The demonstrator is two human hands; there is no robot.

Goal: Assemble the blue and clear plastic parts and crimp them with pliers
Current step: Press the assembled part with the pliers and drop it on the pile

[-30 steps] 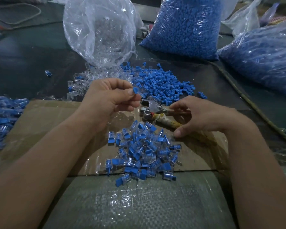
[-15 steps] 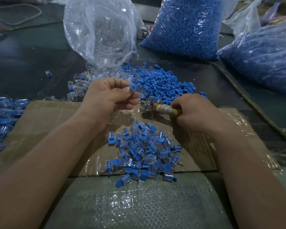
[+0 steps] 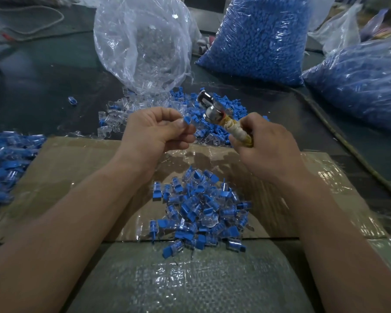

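My right hand (image 3: 265, 144) now grips the pliers (image 3: 212, 112), lifted off the tabletop (image 3: 43, 71); my left hand (image 3: 154, 132) pinches the blue part (image 3: 187, 120), ready for crimping.

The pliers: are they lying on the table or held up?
Held up. The right hand grips the pliers by their wrapped handles; the metal head tilts upward beside the left hand, which pinches a blue part.

From 7 o'clock the left hand (image 3: 158, 132) pinches a small blue plastic part (image 3: 187, 119); from 5 o'clock the right hand (image 3: 269, 147) fists round cloth-wrapped metal pliers (image 3: 213, 114).
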